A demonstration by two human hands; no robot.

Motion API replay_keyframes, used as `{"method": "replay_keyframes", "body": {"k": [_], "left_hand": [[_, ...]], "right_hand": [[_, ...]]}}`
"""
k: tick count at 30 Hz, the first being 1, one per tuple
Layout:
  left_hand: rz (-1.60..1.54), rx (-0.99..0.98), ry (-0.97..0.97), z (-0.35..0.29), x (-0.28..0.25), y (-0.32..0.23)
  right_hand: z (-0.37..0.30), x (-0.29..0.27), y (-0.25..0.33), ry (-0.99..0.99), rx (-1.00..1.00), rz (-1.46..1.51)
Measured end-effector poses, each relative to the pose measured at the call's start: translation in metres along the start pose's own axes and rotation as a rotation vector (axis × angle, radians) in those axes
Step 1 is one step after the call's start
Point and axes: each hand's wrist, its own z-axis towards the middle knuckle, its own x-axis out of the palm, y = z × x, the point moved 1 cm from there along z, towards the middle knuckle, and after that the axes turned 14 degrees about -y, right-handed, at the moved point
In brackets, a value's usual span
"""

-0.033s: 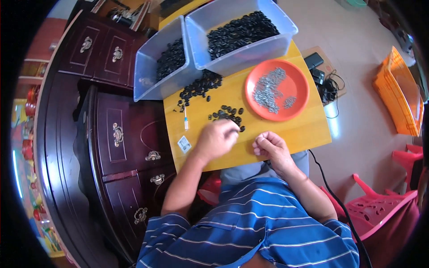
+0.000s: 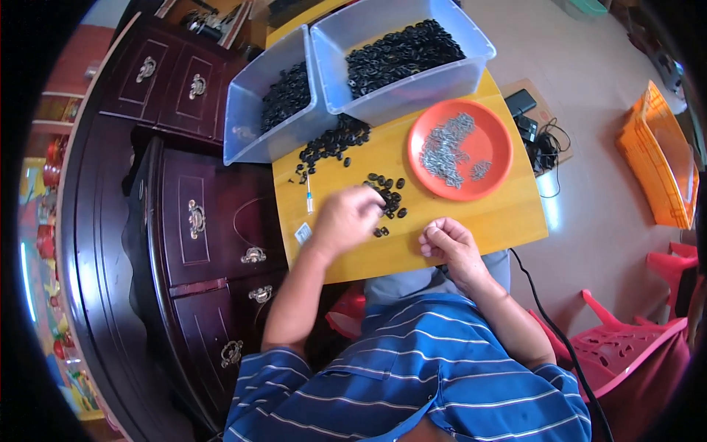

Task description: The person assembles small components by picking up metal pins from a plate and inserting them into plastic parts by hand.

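Note:
My left hand (image 2: 347, 219), smeared by motion, hovers at the left edge of a small group of black oval pieces (image 2: 392, 197) on the yellow table (image 2: 434, 214). Whether its fingers hold a piece is hidden. My right hand (image 2: 451, 241) stays near the table's front edge, fingers curled and thumb pressed on them; anything inside cannot be made out. Two black pieces (image 2: 381, 231) lie between my hands. Beyond my right hand, an orange-red plate (image 2: 495, 173) carries small silver metal parts (image 2: 444, 151). A slim tool with a blue-and-clear handle (image 2: 309, 200) lies beyond my left hand.
Two clear plastic tubs (image 2: 412, 97) filled with black pieces stand at the table's far side, with a loose heap (image 2: 335, 144) spilling before them. A dark wooden cabinet (image 2: 191, 258) borders the left. An orange basket (image 2: 655, 177) and pink plastic chair (image 2: 618, 342) are on the right.
My left hand has shifted slightly left, uncovering two black pieces near the table's front and more of the small group. It now partly covers the white card. My right hand keeps its closed pose.

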Motion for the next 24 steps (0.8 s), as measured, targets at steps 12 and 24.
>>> {"method": "replay_keyframes", "body": {"k": [12,24], "left_hand": [[0.019,-0.005,-0.389,0.008,-0.06,0.039],[0.156,0.025,-0.405,-0.077,-0.006,0.106]], "right_hand": [[0.001,0.002,-0.003,-0.029,-0.03,-0.017],[-0.002,0.008,-0.005,-0.044,-0.093,-0.084]]}}
